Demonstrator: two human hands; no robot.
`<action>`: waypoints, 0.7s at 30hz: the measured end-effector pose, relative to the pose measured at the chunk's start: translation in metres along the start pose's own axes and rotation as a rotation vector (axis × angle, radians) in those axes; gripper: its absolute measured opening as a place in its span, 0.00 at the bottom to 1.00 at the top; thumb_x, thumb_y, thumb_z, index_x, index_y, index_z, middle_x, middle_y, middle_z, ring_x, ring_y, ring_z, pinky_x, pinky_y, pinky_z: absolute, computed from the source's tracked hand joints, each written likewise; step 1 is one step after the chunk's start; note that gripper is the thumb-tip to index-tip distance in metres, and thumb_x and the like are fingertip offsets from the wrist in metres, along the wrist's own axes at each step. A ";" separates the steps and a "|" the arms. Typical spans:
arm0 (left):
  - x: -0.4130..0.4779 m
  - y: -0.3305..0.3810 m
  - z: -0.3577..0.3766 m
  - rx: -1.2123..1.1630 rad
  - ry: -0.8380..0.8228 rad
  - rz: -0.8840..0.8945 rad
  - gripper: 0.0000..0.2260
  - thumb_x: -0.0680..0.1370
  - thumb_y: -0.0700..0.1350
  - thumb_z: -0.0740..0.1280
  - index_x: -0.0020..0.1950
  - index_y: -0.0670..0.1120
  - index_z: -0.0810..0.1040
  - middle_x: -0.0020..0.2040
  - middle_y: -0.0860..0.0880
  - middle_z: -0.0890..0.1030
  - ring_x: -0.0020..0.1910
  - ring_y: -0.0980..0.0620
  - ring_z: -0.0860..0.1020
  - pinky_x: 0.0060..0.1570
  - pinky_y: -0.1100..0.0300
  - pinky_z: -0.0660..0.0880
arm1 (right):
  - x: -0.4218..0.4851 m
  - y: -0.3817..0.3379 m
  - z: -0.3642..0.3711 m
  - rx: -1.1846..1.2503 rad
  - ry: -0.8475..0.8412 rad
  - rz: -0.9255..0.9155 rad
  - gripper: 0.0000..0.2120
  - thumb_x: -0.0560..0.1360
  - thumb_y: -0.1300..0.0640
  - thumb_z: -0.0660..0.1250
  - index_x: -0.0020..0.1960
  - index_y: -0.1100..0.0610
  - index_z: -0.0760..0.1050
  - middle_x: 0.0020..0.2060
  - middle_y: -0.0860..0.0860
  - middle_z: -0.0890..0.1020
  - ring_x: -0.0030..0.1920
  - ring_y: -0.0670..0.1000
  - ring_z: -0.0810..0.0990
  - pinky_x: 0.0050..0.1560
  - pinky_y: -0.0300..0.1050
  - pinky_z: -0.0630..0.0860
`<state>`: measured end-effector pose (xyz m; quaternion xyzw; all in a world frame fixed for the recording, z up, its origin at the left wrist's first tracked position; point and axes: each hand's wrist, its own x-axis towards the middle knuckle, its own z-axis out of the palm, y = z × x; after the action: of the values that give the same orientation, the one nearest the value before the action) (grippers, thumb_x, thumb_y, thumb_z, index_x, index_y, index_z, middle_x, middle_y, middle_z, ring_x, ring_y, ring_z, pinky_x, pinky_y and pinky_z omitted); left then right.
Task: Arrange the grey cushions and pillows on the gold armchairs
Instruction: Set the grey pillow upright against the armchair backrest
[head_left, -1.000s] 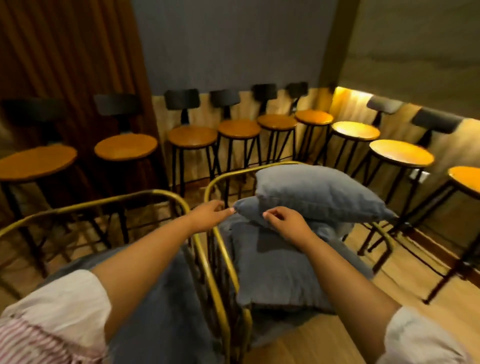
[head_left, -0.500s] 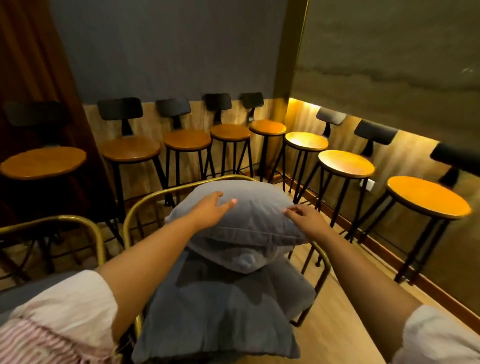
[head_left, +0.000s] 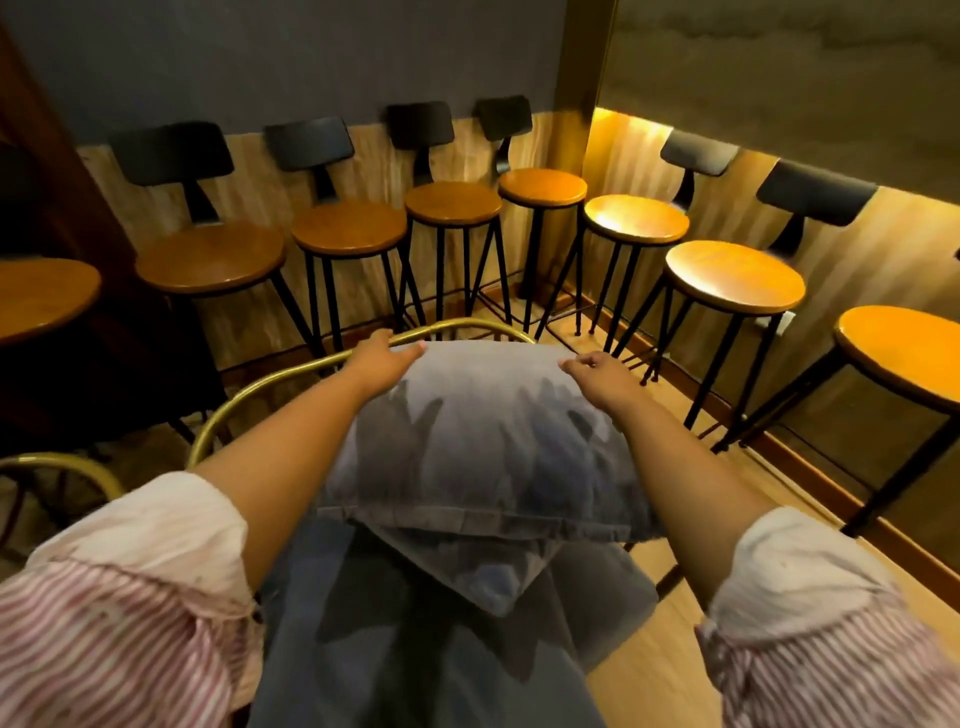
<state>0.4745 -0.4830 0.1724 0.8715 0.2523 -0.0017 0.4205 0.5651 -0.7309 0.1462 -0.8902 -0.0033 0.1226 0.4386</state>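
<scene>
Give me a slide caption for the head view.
Both hands, left and right, press the top pillow against the gold armchair.

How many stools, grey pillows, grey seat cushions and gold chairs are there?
Stools: 8
Grey pillows: 2
Grey seat cushion: 1
Gold armchairs: 2
Total: 13

Both my arms reach straight forward, bare from the rolled striped sleeves to the wrists. My left hand (head_left: 382, 358) lies palm down with its fingers together and stretched flat, pointing forward and right. My right hand (head_left: 600, 375) is also palm down, its fingers loosely curled and pointing left, well apart from the left.
</scene>
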 end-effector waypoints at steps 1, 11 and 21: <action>0.017 -0.002 0.002 -0.019 0.011 -0.029 0.31 0.79 0.55 0.61 0.77 0.42 0.56 0.77 0.41 0.61 0.74 0.39 0.63 0.68 0.48 0.64 | 0.018 0.001 0.006 -0.010 0.011 0.045 0.23 0.78 0.47 0.62 0.66 0.61 0.72 0.60 0.58 0.77 0.57 0.59 0.75 0.51 0.46 0.68; 0.093 -0.067 0.045 0.022 0.189 -0.257 0.38 0.72 0.64 0.65 0.76 0.46 0.60 0.75 0.40 0.64 0.71 0.36 0.65 0.69 0.41 0.64 | 0.095 0.047 0.049 0.009 -0.008 0.338 0.54 0.58 0.21 0.57 0.77 0.47 0.52 0.76 0.57 0.60 0.73 0.66 0.62 0.72 0.64 0.60; 0.092 -0.099 0.052 -0.157 0.129 -0.442 0.47 0.62 0.74 0.65 0.76 0.52 0.60 0.75 0.43 0.66 0.71 0.35 0.66 0.68 0.36 0.63 | 0.086 0.085 0.061 0.332 0.026 0.410 0.51 0.63 0.27 0.66 0.78 0.48 0.52 0.77 0.56 0.59 0.73 0.65 0.62 0.72 0.63 0.61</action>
<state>0.5220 -0.4294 0.0470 0.7580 0.4627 -0.0183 0.4593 0.6265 -0.7258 0.0252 -0.7896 0.2031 0.1965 0.5446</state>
